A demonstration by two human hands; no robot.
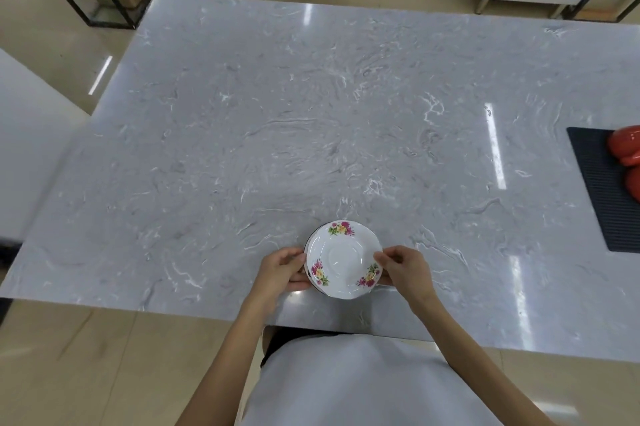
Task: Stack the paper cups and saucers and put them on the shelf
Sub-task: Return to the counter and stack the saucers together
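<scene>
Both hands on saucer, near table edge.
Left hand [284, 269] and right hand [404, 266] pinch opposite rims of floral saucer [343, 257] over grey marble table [311, 113]; fingers curled closed.

We find the saucer [344, 259] between the fingers glazed, glossy ceramic with printed flowers. Beneath the fingers, the table [311, 120] is polished grey marble-look stone, reflecting lights.
</scene>
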